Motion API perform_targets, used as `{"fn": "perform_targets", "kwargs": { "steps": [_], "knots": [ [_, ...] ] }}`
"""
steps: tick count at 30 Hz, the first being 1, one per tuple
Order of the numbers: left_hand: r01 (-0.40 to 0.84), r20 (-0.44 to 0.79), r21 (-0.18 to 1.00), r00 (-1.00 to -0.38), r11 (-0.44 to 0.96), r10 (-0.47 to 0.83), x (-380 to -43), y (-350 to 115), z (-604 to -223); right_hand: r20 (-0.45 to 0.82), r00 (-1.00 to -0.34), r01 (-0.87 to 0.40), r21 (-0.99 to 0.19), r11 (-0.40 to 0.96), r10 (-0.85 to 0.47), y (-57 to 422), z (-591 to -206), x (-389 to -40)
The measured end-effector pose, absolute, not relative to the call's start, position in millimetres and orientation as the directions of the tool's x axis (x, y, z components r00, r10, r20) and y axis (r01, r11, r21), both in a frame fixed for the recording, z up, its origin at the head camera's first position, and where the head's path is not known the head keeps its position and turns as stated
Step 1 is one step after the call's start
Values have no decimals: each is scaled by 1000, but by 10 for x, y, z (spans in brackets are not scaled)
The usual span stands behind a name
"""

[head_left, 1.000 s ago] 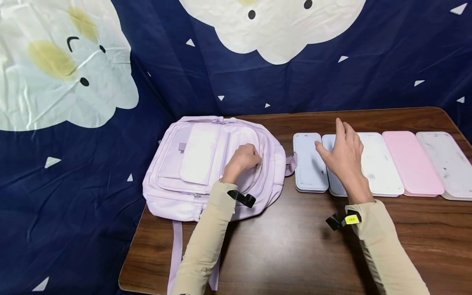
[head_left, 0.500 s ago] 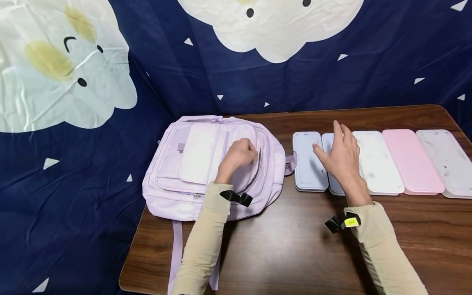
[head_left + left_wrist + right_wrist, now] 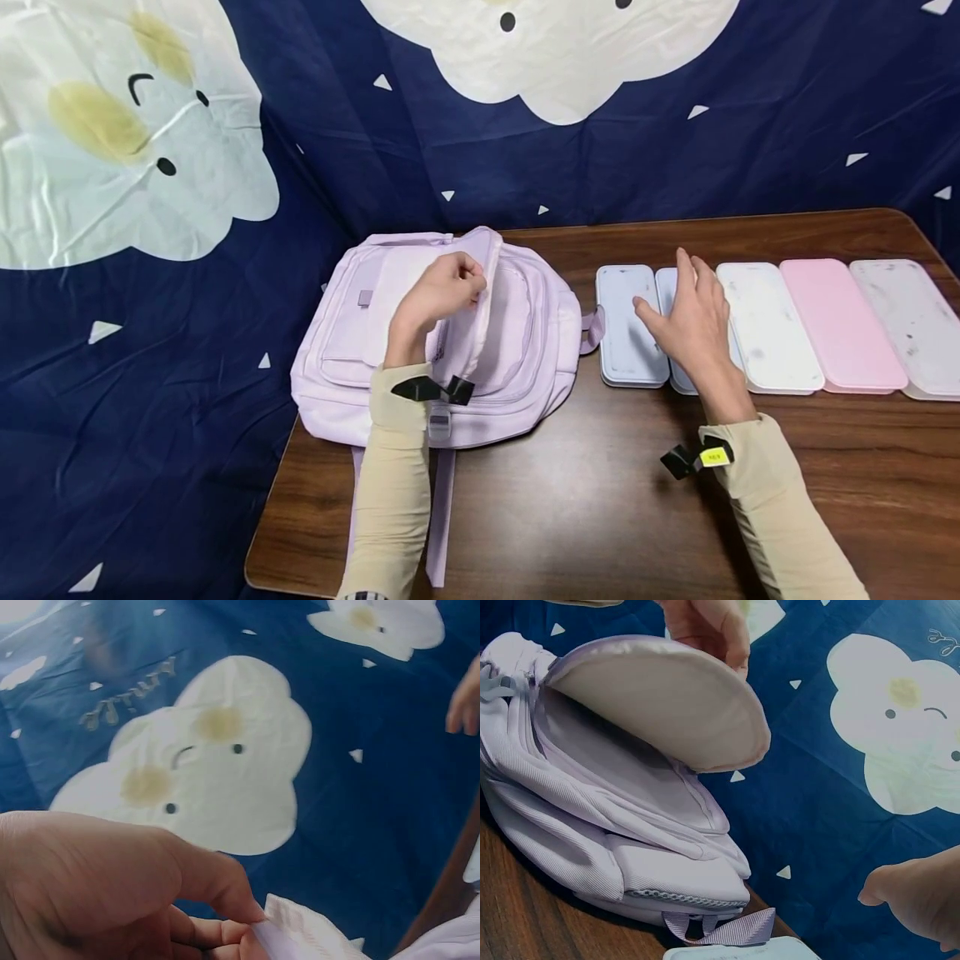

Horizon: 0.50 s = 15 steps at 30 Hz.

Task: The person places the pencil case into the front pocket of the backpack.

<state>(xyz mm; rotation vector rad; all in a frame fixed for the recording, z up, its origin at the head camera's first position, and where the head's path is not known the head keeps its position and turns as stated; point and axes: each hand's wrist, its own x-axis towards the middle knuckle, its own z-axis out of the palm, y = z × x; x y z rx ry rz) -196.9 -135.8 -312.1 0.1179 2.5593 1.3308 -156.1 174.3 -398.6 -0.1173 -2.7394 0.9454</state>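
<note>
Plainly, left hand (image 3: 444, 290) pinches backpack flap (image 3: 667, 705) (raised); right hand (image 3: 696, 325) hovers.

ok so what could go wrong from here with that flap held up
The flap might drop shut if the left hand slips, since it only pinches the edge. The side strap sits right by the nearest blue box, so tugging the backpack could nudge that box.

Pale lilac backpack (image 3: 517, 342) flat on the brown table (image 3: 570, 508), rounded front flap (image 3: 664, 705) raised.
</note>
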Motion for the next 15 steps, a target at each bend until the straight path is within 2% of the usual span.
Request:
{"fn": "perform_targets", "kwargs": {
  "steps": [6, 15],
  "knots": [
    [-50, -149, 872, -974, 486, 169, -1959, -1530, -2983, 197, -968, 0, -615, 788, 154, 1723, -3985, -1530],
    [-35, -108, 897, -984, 440, 143, -1948, -1675, -2857, 154, -977, 24, -601, 799, 145, 1686, -4124, -1488]
  ]
}}
